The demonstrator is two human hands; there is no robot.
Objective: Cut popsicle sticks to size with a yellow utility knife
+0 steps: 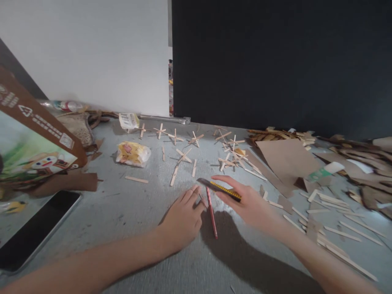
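Observation:
My right hand (pixel 245 200) is wrapped round a yellow and black utility knife (pixel 226 191), its tip pointing left above the table. My left hand (pixel 185 216) lies palm down with fingers stretched out on the grey surface. A thin sliver shows by its fingertips, too small to make out. Between the hands lies a red pencil (pixel 212 214). Beyond the fingertips are wooden craft sticks, among them one single stick (pixel 194 168) and one with a dark mark (pixel 174 176). Several sticks are joined into crosses, such as a wooden cross (pixel 183 155).
A phone (pixel 38 230) and a printed brown paper bag (pixel 39 130) are at the left. A wrapped snack packet (pixel 133 154) sits back left. On the right are loose sticks (pixel 343 232), brown cardboard (pixel 288 161) and a green-white tube (pixel 326 171). White and black panels (pixel 275 61) stand behind.

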